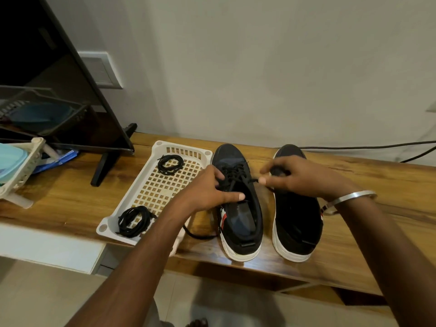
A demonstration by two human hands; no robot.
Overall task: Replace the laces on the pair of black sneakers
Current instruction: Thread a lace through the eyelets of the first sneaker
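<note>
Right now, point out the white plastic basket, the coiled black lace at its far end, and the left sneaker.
White plastic lattice basket [132,201]: head view, left rim.
Coiled black lace [170,164]: head view, coil's strands.
Left black sneaker [245,223]: head view, inside heel opening.

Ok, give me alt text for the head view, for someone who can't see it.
Both hands work the black lace on the left sneaker: left hand steadies it, right hand pinches the lace end. The right sneaker stands beside; two coiled laces lie in a white basket.

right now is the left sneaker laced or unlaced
Laced, at least partly: the black lace crosses the left sneaker eyelets, with one end pinched by the right hand.
</note>
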